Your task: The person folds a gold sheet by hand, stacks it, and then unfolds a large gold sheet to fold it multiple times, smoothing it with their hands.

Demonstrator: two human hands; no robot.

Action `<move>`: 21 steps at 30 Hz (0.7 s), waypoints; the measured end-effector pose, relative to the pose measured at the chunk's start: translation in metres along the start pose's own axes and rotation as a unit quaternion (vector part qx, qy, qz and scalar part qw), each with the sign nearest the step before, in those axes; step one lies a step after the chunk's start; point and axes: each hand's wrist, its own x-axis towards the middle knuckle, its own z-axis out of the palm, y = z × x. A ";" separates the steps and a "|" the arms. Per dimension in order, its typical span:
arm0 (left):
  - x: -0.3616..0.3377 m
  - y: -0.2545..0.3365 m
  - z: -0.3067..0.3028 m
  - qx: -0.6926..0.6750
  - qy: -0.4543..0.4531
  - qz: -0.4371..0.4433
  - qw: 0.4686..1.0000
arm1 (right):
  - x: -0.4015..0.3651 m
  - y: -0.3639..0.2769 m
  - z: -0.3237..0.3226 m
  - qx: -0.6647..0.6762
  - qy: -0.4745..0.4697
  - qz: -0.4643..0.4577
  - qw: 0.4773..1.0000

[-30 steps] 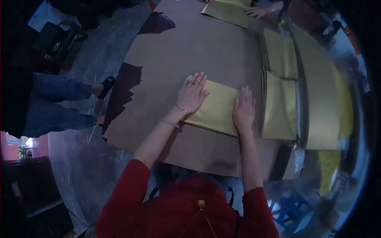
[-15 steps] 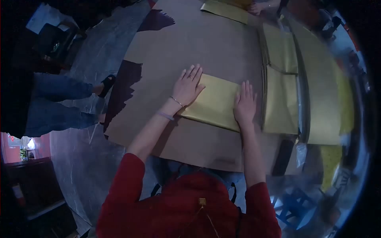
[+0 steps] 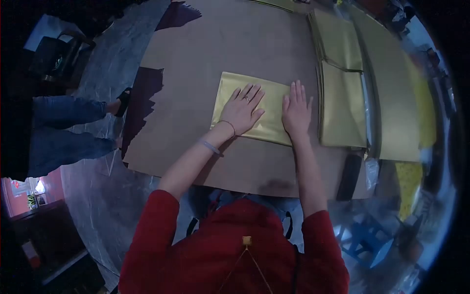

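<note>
A gold, folded sheet of paper (image 3: pixel 274 105) lies flat on the brown cardboard tabletop (image 3: pixel 235 44) in front of me. My left hand (image 3: pixel 241 111) rests palm down on its left half, fingers stretched out and a ring on one of them. Along the sheet's right edge lies my right hand (image 3: pixel 297 110), flat with its fingers straight. Neither hand grasps anything. To the right of my right hand are stacked folded gold sheets (image 3: pixel 341 108), with a longer gold sheet (image 3: pixel 391 103) beyond them.
A dark, bar-like object (image 3: pixel 349 177) lies near the table's front right edge, beside clear plastic (image 3: pixel 372 176). Dark torn patches (image 3: pixel 142 105) mark the left edge. A person in jeans (image 3: pixel 73 110) is at the left. A blue stool (image 3: pixel 364 240) stands at the lower right.
My left hand has moved from the sheet's left edge inward onto its surface, uncovering the left edge. My right hand stays at the right edge. The view has shifted slightly.
</note>
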 end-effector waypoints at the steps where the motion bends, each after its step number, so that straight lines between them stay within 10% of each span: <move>1: 0.000 0.000 0.000 0.010 0.003 0.005 1.000 | 0.000 0.000 0.000 0.005 0.002 0.003 1.000; 21: 0.003 0.004 -0.007 0.159 -0.067 0.013 0.985 | -0.030 -0.090 -0.020 0.184 -0.073 0.010 0.980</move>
